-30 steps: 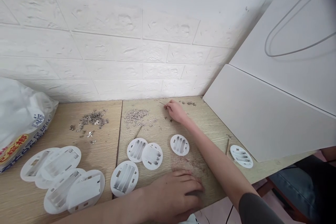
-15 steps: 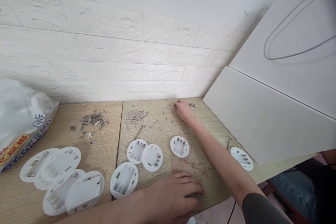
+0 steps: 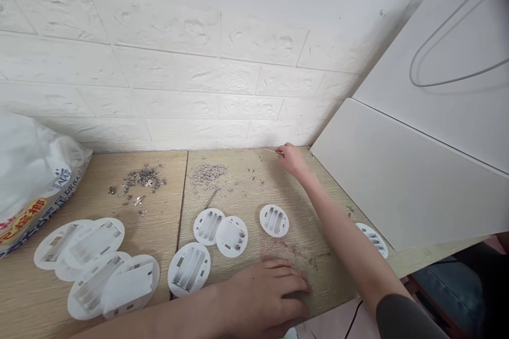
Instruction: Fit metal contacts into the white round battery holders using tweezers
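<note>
At the back of the table, by the wall, my right hand (image 3: 293, 159) is closed round a thin metal tool (image 3: 273, 151), whose tip points left; its exact kind is too small to tell. My left hand (image 3: 264, 294) lies palm down at the front edge, fingers stretched out, holding nothing visible. Beyond its fingers sits a round white battery case (image 3: 274, 220) with metal contacts in its slots. Two overlapping white cases (image 3: 231, 237) and another single case (image 3: 189, 269) lie to the left. Small silvery metal pieces (image 3: 209, 175) form a heap left of my right hand.
Several white cases (image 3: 129, 286) overlap at the left, below a second heap of metal contacts (image 3: 143, 179). A printed plastic bag (image 3: 37, 185) stands at the far left. White panels (image 3: 417, 169) lean at the right, with one case (image 3: 373, 240) partly behind my forearm.
My right hand has moved right and slightly back along the wall with the thin metal tool. The left hand stays put. The view has shifted a little.
</note>
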### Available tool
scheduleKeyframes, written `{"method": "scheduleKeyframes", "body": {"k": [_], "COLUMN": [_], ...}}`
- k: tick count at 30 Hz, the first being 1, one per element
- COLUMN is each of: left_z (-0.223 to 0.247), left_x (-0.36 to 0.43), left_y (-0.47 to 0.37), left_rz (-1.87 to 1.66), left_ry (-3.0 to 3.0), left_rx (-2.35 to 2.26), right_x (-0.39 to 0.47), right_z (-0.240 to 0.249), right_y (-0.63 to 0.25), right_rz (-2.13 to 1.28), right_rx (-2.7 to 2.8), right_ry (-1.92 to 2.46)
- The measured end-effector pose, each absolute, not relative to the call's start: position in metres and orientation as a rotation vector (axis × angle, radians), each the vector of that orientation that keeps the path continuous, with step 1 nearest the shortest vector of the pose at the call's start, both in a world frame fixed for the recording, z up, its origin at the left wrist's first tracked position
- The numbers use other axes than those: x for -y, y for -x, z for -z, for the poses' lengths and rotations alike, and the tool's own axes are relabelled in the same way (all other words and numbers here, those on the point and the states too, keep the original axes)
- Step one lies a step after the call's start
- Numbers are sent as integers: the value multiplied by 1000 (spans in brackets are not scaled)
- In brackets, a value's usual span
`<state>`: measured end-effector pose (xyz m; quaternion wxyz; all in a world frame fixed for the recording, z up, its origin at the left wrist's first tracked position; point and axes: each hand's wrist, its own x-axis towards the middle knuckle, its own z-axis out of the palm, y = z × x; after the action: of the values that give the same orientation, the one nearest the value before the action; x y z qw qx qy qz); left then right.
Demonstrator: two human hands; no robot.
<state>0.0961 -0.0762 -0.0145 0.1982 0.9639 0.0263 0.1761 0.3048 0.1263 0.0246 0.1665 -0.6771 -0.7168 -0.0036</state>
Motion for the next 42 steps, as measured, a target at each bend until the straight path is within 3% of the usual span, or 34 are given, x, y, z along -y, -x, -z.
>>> {"method": "scheduleKeyframes", "body": {"k": [4,10,21,30,37,42], "left_z": [15,15,15,13,10,8], "left_x": [76,76,76,76,76,75], "left_y": [-96,-98,-96,-96,-96,-96], "left_rz": [-520,-523,-492,-480,-489,-472], "left_ry": [-2713,-2730,-2710,-2719,-2694,-2690], "left_rx": [-69,-57,-64,-74,-68,-61], "right_x": [-133,-127,-121,-112,-128,-136], "right_z": [-21,-19,-17,-29,-39,-34], "right_y": [-321,-317,-298,-302,-348,-367], "right_rz": [88,253,-182,-366,-144,-35], "right_rx": [2129,2244,2371,2247,1940,2101], "right_ry": [2131,2033,1549,1649,1886,2023]}}
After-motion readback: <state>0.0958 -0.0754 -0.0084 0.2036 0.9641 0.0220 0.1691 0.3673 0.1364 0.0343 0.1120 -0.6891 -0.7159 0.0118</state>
